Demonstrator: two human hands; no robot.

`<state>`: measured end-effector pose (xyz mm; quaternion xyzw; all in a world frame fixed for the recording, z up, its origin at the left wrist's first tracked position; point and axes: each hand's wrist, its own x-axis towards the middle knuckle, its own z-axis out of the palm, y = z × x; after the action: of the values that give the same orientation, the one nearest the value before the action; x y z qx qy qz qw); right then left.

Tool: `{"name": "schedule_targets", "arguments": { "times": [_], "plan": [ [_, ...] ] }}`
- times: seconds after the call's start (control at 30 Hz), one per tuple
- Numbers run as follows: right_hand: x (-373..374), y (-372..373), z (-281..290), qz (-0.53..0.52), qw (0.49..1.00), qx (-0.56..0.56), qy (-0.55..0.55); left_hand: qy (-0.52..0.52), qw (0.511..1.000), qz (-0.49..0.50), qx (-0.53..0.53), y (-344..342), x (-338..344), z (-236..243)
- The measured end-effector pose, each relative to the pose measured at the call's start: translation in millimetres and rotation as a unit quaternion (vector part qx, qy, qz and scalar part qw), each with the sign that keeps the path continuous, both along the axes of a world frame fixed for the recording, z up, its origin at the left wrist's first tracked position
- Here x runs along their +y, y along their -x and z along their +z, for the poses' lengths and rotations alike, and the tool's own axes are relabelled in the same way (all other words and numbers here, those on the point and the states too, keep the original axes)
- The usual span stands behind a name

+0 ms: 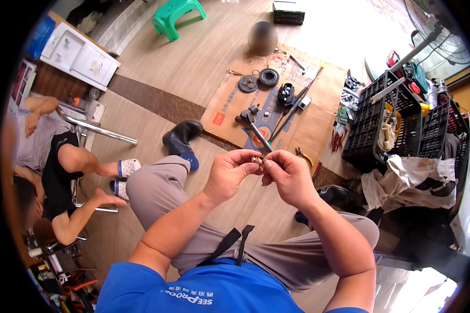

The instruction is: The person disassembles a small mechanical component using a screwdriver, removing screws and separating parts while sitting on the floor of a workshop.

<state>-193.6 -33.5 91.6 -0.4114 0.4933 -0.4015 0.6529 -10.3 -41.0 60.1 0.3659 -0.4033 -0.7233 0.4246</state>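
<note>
Above my lap, my left hand (228, 175) and my right hand (291, 177) meet with their fingertips closed on a small shiny metal part (257, 160). Its exact kind is too small to make out, and fingers hide some of it. Just beyond my hands, a flattened cardboard sheet (227, 107) lies on the floor. On it rests a dark hammer-like tool (249, 115), its handle running toward my fingers. Farther off are a black ring-shaped part (269, 77), a grey disc (248, 83) and a black housing (285, 95). Yellow-handled pliers (305, 156) lie near my right hand.
Black plastic crates (371, 122) with tools and cables stand at the right, a pale cloth (407, 177) draped before them. A green stool (175, 18) is at the far left. Another person (70, 156) sits at the left beside a metal-framed chair (104, 131).
</note>
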Motion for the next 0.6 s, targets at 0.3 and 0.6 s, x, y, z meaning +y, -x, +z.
{"name": "schedule_targets", "arguments": {
  "times": [0.3,0.6],
  "plan": [
    [-3.5,1.7,0.6,0.005,0.998,0.054,0.013,-0.091,0.986,-0.009,0.138,-7.0,-5.0,-7.9],
    [-2.0,1.4,1.1,0.002,0.996,0.085,0.032,-0.097,0.985,0.004,0.145,-10.5,-4.4,-6.0]
  ]
}}
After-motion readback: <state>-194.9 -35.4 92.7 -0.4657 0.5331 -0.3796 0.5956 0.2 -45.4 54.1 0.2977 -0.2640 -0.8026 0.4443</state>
